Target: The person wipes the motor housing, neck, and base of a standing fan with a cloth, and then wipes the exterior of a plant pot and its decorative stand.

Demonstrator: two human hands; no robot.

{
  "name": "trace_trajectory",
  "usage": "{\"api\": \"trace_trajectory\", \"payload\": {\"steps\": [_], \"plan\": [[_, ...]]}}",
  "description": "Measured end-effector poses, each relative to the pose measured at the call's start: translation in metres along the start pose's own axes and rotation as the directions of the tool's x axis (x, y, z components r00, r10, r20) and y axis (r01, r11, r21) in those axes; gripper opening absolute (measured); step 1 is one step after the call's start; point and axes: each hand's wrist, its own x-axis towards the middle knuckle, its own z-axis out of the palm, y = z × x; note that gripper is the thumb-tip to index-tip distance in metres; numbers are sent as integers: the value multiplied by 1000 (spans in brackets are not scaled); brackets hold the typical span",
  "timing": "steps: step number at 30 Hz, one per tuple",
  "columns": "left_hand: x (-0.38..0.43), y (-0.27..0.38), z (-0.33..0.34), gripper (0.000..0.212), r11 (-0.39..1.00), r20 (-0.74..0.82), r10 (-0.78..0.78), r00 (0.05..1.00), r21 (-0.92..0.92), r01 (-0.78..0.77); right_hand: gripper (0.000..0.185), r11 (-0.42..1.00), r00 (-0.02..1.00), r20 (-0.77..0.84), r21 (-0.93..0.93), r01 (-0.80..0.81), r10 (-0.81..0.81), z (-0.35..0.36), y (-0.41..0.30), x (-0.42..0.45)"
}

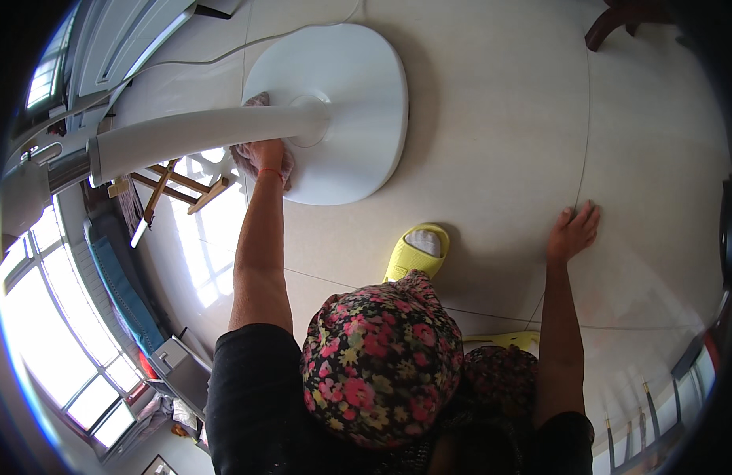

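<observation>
A pinkish cloth (287,169) lies under my left hand (266,155), which presses it on the left edge of a round-cornered white pedestal base (360,119). Part of the cloth shows beyond the white post (194,135) that rises from this base towards the left; the post hides some of the cloth and of my fingers. My right hand (574,233) rests on the tiled floor far to the right, with its fingers spread and nothing held. Between my arms are my knee in flowered cloth and a yellow slipper (401,259) on my foot.
A white cord (206,61) runs over the floor behind the base. A folding wooden stand (179,189) is at the left, near a window. A dark wooden furniture leg (603,27) stands at the top right. Several thin dark legs (652,409) show at the lower right.
</observation>
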Motion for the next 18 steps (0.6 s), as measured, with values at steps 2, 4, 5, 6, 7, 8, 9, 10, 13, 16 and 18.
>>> {"api": "trace_trajectory", "payload": {"steps": [2,4,5,6,7,8,9,10,13,16,18], "plan": [[-9,12,3,61,998,43,60,997,34,-61,52,1000,1000,-23,14,10,-10,-3,1,0],[-44,25,3,60,980,52,148,988,125,-154,52,1000,1000,-29,18,-5,6,-2,4,1],[-66,24,3,61,979,2,149,989,138,-147,52,1000,999,-36,28,-1,2,-1,4,1],[-86,19,4,61,979,-47,147,988,150,-139,52,1000,999,-34,30,-2,3,-1,4,1],[-102,0,7,59,967,-64,206,977,168,-193,52,1000,1000,-21,31,-8,8,-1,2,2],[-121,-2,10,59,960,-56,213,975,198,-199,52,1000,1000,-10,23,-17,18,0,2,3],[-142,-1,15,58,952,-49,220,974,228,-204,52,1000,1000,-10,22,-16,16,1,3,3],[-162,-2,18,58,931,-24,271,962,262,-255,53,1000,1000,-6,19,-19,19,2,4,3],[-215,9,31,60,852,95,396,913,332,-404,53,1000,1000,0,10,-22,22,4,5,2],[-220,44,28,56,640,102,742,663,186,-745,53,1000,1000,1,-2,-16,16,4,3,1],[-199,75,34,52,510,3,857,516,144,-848,53,1000,1000,-7,-15,-18,18,4,4,2]]}}
